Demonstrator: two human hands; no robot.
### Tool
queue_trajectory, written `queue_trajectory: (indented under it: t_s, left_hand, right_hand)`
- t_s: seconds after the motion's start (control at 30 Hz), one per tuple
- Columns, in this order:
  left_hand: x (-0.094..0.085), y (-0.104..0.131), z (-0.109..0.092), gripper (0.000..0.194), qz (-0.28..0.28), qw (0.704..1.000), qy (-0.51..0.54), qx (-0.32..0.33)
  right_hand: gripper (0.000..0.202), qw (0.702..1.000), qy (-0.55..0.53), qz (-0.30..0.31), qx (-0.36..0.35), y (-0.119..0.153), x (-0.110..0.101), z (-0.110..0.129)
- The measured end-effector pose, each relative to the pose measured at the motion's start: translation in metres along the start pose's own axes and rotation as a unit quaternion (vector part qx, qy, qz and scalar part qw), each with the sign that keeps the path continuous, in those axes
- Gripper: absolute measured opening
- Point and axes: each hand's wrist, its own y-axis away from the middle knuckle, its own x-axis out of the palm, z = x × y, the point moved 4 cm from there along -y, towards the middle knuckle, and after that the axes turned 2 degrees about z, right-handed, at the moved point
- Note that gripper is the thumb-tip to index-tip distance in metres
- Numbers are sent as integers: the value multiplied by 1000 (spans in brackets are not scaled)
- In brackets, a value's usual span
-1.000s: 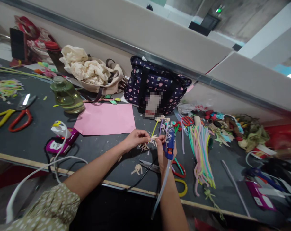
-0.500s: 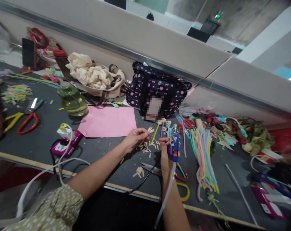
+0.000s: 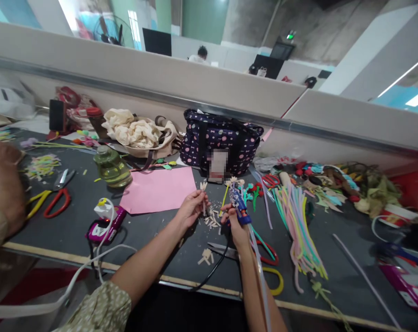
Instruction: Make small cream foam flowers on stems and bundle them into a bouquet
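Seen from above a dark workbench: in left hand, pinching a small cream flower-like piece upright between thumb and fingertips; in right hand, holding a blue glue gun with half-curled fingers; cannot tell whether anything sits between that thumb and forefinger. Probably light, soft and easily crushed, the cream piece, so best taken low, by its stem; stiffer and heavier, the glue gun, best held by its body, away from a possibly hot nozzle. Just beneath the hands, loose cream scraps; at six o'clock, a black cord and open scissors, both in the way of right wrist; at three, a pastel bundle of fuzzy stems; at ten, a pink sheet, then a green bottle; at twelve, a dark patterned bag; at nine, far off, another person's arm.
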Motion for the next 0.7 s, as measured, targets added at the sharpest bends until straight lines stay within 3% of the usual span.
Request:
queue_trajectory:
  t_s: [0.13,0.27,0.5,0.7]
  left_hand:
    - [2,2,-6,28,-26,998,-50,29]
    - [5,6,-11,27,-49,994,-82,54]
    - [5,6,-10,32,-58,992,-88,72]
    - [3,4,-3,30,-40,997,-57,26]
  right_hand:
    - [39,999,-27,-8,24,-2,-1,-4]
    - [40,997,-52,39,52,-2,3,-7]
    - [44,997,0,73,16,6,4,-6]
    - [37,995,25,100,3,12,11,-5]
